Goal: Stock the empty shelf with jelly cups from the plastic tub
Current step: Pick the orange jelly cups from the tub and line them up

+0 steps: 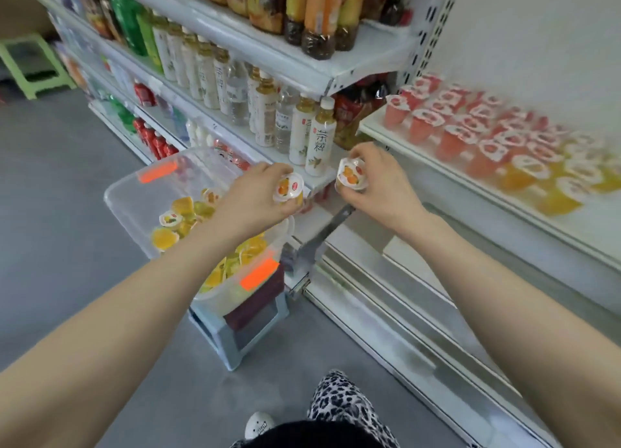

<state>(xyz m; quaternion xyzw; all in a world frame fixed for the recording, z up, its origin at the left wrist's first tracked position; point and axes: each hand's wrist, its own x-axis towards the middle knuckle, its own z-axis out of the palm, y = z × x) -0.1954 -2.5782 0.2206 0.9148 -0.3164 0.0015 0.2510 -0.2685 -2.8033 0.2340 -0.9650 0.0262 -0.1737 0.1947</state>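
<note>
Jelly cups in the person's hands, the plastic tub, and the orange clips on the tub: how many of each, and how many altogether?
Jelly cups held: 2, one in the left hand, one in the right hand
Plastic tub: 1
Orange clips on the tub: 2
Total: 5

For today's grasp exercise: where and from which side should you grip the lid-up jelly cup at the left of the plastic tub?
Probably from above, pinching the jelly cup by its lid rim: the lid faces up, and the walls of the plastic tub block the sides.
</note>
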